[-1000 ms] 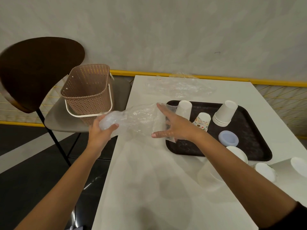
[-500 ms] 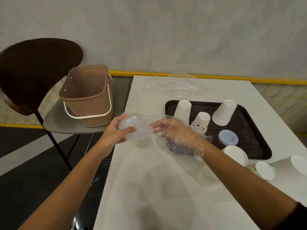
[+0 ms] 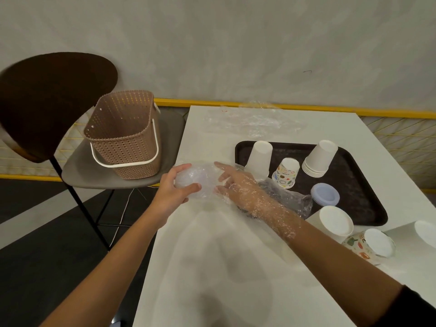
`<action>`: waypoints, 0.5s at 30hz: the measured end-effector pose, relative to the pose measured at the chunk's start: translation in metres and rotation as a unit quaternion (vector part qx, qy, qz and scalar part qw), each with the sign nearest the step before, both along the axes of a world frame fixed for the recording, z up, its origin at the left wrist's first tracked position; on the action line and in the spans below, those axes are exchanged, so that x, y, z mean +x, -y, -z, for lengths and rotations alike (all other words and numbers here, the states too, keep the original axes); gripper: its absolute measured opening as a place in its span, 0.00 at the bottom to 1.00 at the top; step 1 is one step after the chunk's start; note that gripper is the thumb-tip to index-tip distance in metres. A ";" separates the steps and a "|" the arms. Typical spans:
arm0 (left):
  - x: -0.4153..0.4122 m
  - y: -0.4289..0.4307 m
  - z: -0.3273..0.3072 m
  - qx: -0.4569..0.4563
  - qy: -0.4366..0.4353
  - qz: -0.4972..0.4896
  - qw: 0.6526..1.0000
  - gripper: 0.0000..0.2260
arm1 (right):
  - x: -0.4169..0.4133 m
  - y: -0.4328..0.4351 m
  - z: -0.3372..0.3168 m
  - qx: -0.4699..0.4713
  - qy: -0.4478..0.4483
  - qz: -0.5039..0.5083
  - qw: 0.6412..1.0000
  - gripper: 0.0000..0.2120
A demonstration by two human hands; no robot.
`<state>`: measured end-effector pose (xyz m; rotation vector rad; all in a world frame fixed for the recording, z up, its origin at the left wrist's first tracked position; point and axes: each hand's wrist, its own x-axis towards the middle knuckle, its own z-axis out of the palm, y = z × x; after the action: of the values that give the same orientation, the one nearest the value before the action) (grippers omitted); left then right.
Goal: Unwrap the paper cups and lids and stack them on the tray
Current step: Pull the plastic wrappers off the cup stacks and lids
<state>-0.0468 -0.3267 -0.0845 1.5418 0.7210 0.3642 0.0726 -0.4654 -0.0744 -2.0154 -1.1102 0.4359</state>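
1 clear wrap (image 3: pixel 207 177) (in left hand (image 3: pixel 175 193))

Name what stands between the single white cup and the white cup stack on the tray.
A patterned cup, upside down, slightly nearer; head view.

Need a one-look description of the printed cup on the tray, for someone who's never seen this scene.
On the white table lies a dark tray. Near its middle, the printed cup stands between a tall plain white cup and a stack of plain white cups. It is shorter than both and the only thing on the tray with colourful drawings.
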 end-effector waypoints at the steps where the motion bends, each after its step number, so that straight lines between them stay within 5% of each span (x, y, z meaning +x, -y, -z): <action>1: -0.001 0.000 -0.002 0.013 0.002 0.002 1.000 0.20 | 0.001 0.000 0.001 0.011 -0.025 0.009 1.000 0.30; 5: -0.008 -0.003 -0.011 0.008 0.014 0.044 0.999 0.27 | 0.004 0.003 -0.002 0.011 -0.172 0.002 0.985 0.32; 11: -0.015 -0.012 -0.018 -0.035 0.033 0.103 0.994 0.42 | 0.010 0.000 -0.005 0.027 -0.265 -0.037 0.963 0.22; 15: -0.011 -0.009 -0.017 -0.061 0.045 0.081 0.994 0.42 | 0.003 -0.002 -0.007 0.115 -0.138 0.007 0.984 0.20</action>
<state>-0.0580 -0.3182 -0.0672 1.4465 0.5342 0.2626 0.0755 -0.4637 -0.0677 -1.7018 -0.9287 0.5356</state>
